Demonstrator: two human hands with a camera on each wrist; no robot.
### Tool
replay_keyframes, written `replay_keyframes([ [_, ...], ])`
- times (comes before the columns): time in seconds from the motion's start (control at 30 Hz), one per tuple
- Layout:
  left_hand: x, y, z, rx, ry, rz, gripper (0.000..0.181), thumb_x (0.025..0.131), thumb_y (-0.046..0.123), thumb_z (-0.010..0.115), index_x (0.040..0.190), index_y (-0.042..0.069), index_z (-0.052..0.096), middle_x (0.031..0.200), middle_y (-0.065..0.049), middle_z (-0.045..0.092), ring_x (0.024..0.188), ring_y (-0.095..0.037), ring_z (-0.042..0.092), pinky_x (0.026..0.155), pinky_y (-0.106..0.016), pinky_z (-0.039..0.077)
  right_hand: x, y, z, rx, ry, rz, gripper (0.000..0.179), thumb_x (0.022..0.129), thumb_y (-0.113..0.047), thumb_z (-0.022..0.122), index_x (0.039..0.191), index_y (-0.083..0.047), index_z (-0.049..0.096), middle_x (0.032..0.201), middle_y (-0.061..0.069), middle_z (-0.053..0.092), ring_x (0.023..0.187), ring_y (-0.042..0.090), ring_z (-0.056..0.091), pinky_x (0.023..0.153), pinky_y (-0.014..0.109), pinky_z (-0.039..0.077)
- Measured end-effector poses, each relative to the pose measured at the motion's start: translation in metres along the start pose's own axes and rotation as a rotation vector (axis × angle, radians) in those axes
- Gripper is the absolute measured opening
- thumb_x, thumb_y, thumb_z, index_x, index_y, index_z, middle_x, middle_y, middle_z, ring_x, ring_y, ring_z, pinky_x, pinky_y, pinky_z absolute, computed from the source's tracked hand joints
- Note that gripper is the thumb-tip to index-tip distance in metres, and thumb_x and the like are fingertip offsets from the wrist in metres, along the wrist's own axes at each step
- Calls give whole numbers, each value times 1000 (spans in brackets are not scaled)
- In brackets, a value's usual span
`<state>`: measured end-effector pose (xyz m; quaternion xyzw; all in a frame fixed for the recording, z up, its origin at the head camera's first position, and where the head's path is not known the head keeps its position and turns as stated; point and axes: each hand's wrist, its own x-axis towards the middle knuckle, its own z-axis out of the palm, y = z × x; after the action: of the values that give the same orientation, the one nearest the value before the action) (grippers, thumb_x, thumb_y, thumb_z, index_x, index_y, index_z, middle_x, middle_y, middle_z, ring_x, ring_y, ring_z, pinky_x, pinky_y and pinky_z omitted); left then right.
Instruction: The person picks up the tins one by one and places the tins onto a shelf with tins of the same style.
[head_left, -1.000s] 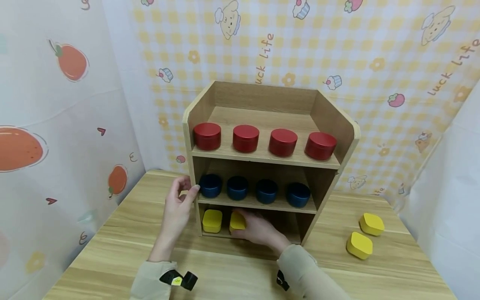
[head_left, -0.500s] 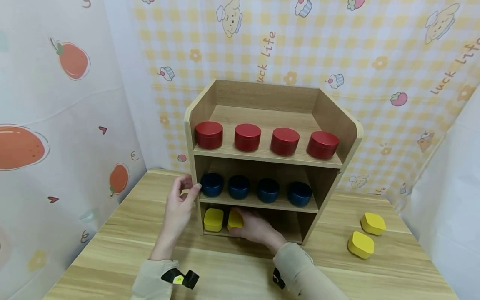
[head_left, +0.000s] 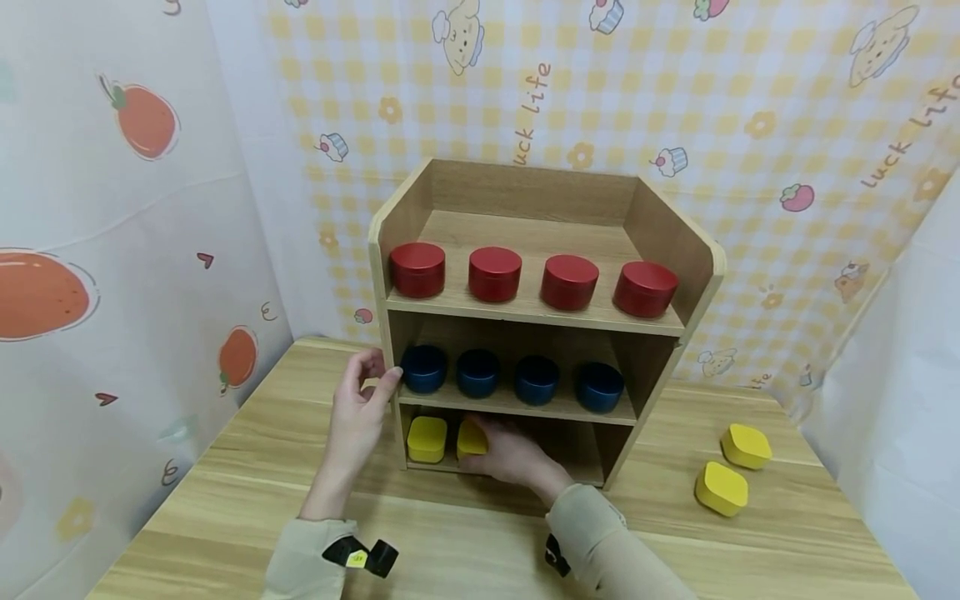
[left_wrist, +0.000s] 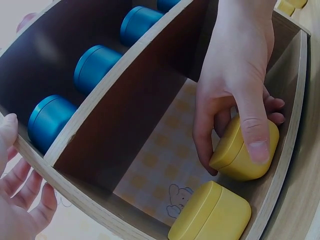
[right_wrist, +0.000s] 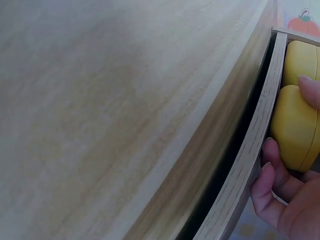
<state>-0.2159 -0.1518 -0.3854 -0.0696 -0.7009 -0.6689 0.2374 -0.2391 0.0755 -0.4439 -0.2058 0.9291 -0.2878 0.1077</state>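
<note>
My right hand reaches into the bottom compartment of a small wooden shelf and grips a yellow lidded box, thumb on one side, fingers on the other. Beside it stands another yellow box, at the left end of that compartment; the two look very close or touching. At the shelf's left side panel, my left hand holds the front edge, its thumb on the edge and curled fingers against the outer face. In the right wrist view, the held yellow box sits just behind the shelf's front lip.
Several round blue tins line the middle level, and several red tins the top one. Two more yellow boxes lie on the wooden table to the right. Patterned cloth hangs behind.
The right hand and its yellow box have shifted slightly left, closer to the other yellow box. The left hand stays at the shelf's edge. The head view has shifted a little.
</note>
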Motion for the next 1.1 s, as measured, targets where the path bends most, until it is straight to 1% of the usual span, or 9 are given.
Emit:
replay_keyframes([
  [0.13, -2, 3, 0, 0, -7, 17, 26, 97, 10, 62, 117, -2, 51, 101, -9, 49, 98, -16, 48, 73, -18, 42, 0, 1, 1, 2, 2, -13, 71, 87, -41, 72, 147, -16, 43, 141, 12, 49, 124, 34, 47, 99, 51, 40],
  [0.23, -2, 2, 0, -1, -7, 12, 26, 96, 10, 63, 117, -1, 51, 102, -9, 49, 99, -17, 48, 73, -18, 42, -1, 1, 1, 9, -3, -10, 74, 87, -42, 71, 149, -16, 40, 143, 11, 47, 127, 34, 46, 101, 52, 39],
  [0.43, -2, 2, 1, -3, -11, 10, 27, 96, 9, 63, 118, 0, 51, 102, -8, 48, 99, -17, 47, 72, -18, 42, -3, 0, -1, 32, -47, 41, 95, 83, -52, 73, 157, -24, 20, 152, 8, 37, 135, 36, 37, 105, 52, 35],
  [0.53, -1, 2, 1, -6, -9, 17, 26, 96, 10, 63, 117, -1, 51, 102, -9, 48, 99, -17, 48, 72, -18, 42, -4, -2, -4, 15, -57, 48, 100, 80, -56, 73, 157, -27, 16, 153, 9, 35, 135, 36, 38, 105, 52, 35],
  [0.67, -2, 2, 0, -3, -7, 15, 26, 96, 10, 63, 117, -1, 51, 102, -9, 49, 99, -17, 48, 73, -18, 43, -8, -5, -9, -41, -41, 48, 95, 83, -60, 68, 157, -26, 19, 151, 10, 39, 131, 36, 43, 102, 52, 38],
  [0.83, -2, 3, 0, -2, -8, 16, 27, 96, 11, 63, 117, 0, 51, 102, -8, 48, 99, -17, 47, 72, -18, 42, -15, -9, -19, -120, 37, 23, 83, 90, -59, 61, 154, -19, 29, 144, 12, 48, 121, 34, 54, 95, 50, 45],
  [1.0, -1, 3, -1, -2, -4, 17, 26, 96, 11, 63, 117, -1, 51, 102, -8, 48, 99, -17, 47, 72, -18, 42, -27, -12, -27, -152, 60, 1, 78, 92, -59, 57, 153, -17, 33, 145, 12, 47, 122, 36, 53, 95, 54, 45],
  [1.1, -1, 2, 0, -1, -10, 17, 26, 97, 11, 63, 117, -1, 51, 102, -8, 48, 98, -17, 47, 72, -18, 42, -39, -10, -30, -137, 71, -10, 75, 92, -57, 58, 152, -18, 36, 145, 12, 46, 123, 37, 51, 94, 58, 44],
])
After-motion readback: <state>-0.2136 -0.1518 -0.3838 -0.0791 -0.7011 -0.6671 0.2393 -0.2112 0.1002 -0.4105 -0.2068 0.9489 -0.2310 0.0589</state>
